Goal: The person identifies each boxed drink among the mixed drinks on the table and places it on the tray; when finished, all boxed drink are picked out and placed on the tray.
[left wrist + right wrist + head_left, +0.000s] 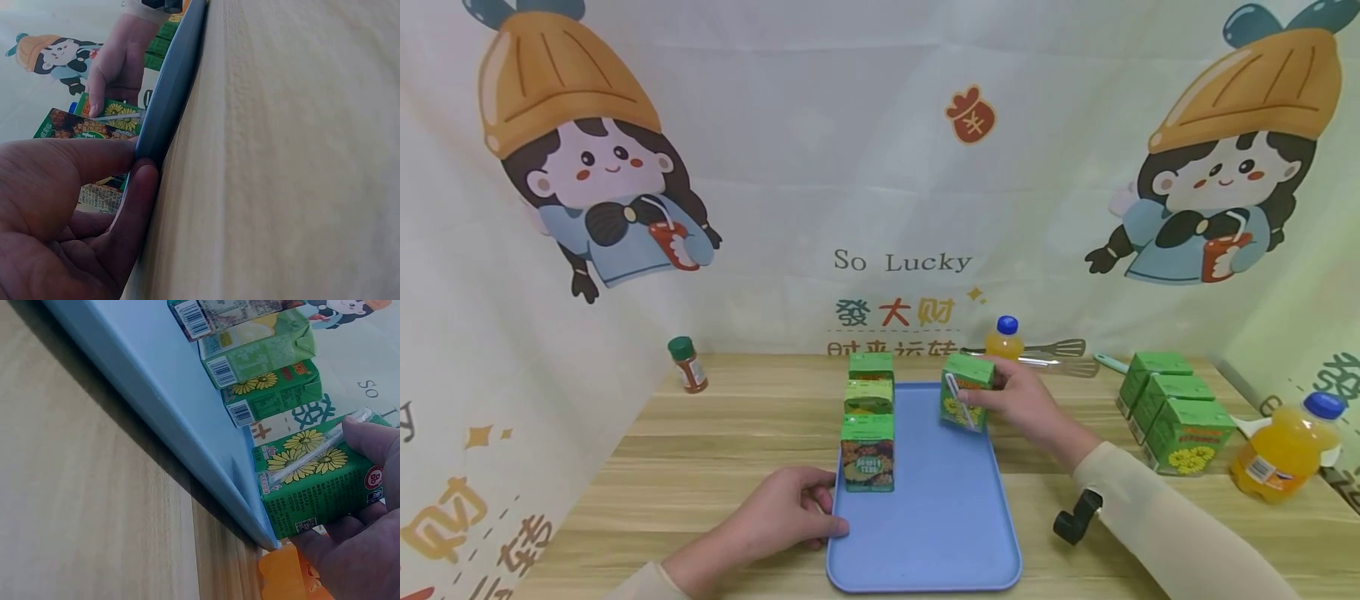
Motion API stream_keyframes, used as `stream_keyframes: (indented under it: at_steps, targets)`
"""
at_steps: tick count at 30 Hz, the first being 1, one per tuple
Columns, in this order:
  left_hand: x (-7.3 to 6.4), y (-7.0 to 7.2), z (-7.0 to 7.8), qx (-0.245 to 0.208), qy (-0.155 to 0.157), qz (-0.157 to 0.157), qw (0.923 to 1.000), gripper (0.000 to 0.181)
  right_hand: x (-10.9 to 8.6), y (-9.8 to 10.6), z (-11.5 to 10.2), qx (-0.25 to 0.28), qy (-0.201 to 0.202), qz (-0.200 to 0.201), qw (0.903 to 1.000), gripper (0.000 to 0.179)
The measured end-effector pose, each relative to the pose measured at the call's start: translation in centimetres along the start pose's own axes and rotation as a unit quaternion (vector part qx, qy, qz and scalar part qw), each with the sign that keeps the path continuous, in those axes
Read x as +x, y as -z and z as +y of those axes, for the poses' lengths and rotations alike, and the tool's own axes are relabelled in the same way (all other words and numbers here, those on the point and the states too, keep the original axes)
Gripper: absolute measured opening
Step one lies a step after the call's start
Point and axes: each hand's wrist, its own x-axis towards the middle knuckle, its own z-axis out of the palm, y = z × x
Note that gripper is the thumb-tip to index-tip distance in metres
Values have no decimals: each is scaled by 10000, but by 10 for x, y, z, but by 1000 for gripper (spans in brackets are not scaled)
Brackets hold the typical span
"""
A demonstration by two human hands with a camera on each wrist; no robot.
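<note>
My right hand (pixel 1018 400) grips a green drink carton (pixel 966 392) with yellow flowers and a wrapped straw on its face. The carton is over the far right corner of a blue tray (pixel 940 517); in the right wrist view its base is close to the tray's rim. My left hand (pixel 790 508) pinches the tray's left edge between thumb and fingers, as the left wrist view shows. Along that left side stand three cartons in a row: a fruit-print one (pixel 868 454) in front, a light green one (pixel 869 396) behind it, and a green one (pixel 871 364) farthest back.
Three more green cartons (pixel 1187 437) stand at the right, beside a large orange drink bottle (pixel 1285 450). At the back are a smaller orange bottle (pixel 1002 342) and a whisk (pixel 1060 348). A green-capped spice jar (pixel 688 367) stands at the far left.
</note>
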Motion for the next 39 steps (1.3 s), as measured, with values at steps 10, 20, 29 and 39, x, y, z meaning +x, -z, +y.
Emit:
stream_keyframes:
  at_steps: [10, 20, 29, 39]
  targets:
    - [0, -2, -1, 11, 30, 12, 10000, 72, 14, -11, 3, -112, -81, -277, 9995, 65]
    - [0, -3, 0, 25, 34, -9, 10000, 70, 26, -17, 6, -114, -125, -415, 9990, 62]
    - [0, -2, 0, 32, 15, 19, 10000, 70, 35, -20, 5, 183, -127, -590, 9980, 56]
    - [0, 1, 2, 122, 86, 12, 9999, 72, 42, -24, 8, 651, -178, -680, 9954, 54]
